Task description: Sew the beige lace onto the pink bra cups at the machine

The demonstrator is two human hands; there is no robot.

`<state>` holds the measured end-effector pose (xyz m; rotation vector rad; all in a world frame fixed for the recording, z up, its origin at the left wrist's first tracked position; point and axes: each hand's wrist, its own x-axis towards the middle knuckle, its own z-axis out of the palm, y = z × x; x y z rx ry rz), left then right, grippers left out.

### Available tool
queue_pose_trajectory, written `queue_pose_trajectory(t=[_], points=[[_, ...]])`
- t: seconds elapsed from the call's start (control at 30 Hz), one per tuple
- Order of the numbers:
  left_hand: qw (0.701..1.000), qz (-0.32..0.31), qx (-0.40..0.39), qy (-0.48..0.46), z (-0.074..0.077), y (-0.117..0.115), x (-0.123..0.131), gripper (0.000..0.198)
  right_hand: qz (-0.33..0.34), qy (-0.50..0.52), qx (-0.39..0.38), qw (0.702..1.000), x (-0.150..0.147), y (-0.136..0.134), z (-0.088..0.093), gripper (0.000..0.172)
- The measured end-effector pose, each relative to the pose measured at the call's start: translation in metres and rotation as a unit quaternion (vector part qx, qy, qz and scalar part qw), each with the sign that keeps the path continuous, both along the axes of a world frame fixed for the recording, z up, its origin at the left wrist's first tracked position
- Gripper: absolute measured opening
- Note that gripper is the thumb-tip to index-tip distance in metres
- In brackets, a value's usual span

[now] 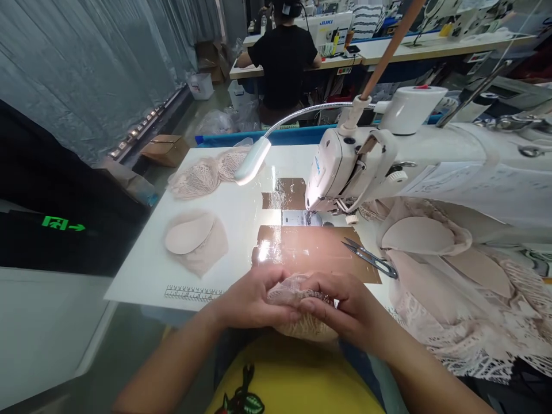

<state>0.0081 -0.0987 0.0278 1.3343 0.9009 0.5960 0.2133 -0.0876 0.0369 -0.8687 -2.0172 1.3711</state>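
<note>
A beige lace bra cup (pixel 308 329) is gripped between both hands at the table's front edge. My left hand (pixel 263 299) pinches its left side, thumb on top and fingers behind. From the right, my right hand (pixel 336 299) closes on the lace edge, its thumb and forefinger near the left thumb. Just beyond lies a brown taped patch (pixel 310 250) in front of the sewing machine (pixel 340 167). Thread snips (pixel 371 257) rest on the patch's right part. Parts of the cup are hidden beneath the fingers.
Lace cups (pixel 196 178) and a padded cup piece (pixel 194 238) lie on the table's left. Beige lace garments (pixel 457 276) are heaped at right. A lamp (pixel 254 160) overhangs the table (pixel 142 270). A person (pixel 284 63) sits at another machine beyond.
</note>
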Motion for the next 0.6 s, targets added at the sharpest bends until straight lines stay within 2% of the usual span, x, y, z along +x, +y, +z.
queue_pose_trajectory(t=[0.1,0.2,0.4,0.6], points=[[0.999,-0.003,-0.012,-0.039,-0.006,0.000,0.002,0.021,-0.090,0.000,0.033,0.995,-0.003,0.000,-0.003,0.019],[0.999,-0.005,0.001,-0.047,-0.005,0.000,0.002,0.020,-0.151,-0.005,0.054,0.987,-0.006,0.001,-0.005,0.020],[0.999,0.008,0.013,-0.039,0.004,0.008,-0.003,0.027,-0.167,0.003,0.043,0.985,-0.009,0.006,-0.003,0.023],[0.999,0.017,0.045,0.002,0.003,0.018,-0.003,0.028,-0.172,-0.031,0.047,0.984,-0.010,0.009,0.000,0.026]])
